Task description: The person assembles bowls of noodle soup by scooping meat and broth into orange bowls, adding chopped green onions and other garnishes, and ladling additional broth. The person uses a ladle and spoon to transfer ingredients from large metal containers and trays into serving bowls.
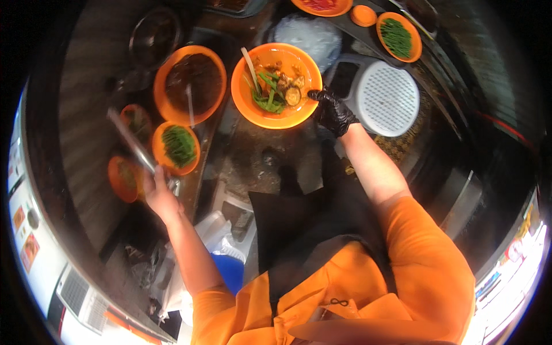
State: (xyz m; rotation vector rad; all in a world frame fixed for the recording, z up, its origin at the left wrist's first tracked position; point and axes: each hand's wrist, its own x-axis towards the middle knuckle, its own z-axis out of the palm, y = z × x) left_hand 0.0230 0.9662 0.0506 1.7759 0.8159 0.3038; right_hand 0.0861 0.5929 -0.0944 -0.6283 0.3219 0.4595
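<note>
My right hand (334, 111), in a black glove, grips the right rim of a large orange bowl (240, 106). Green vegetables (268, 102), browned pieces and a round pale slice lie in that bowl, and a light-handled spoon (249, 64) leans on its left side. Lower left, my bare left hand (161, 196) is closed on a long metal utensil (131, 136) that points up and left. Motion smears the utensil, so its exact kind cannot be made out. Just right of it sits a smaller orange bowl (194, 163) of cut green vegetables (178, 145).
A big orange basin (161, 95) of dark liquid stands left of the held bowl, with a utensil handle in it. Small orange bowls (122, 179) are at the left. To the right is a grey perforated stool (388, 98); a clear plastic bag (307, 37) lies behind.
</note>
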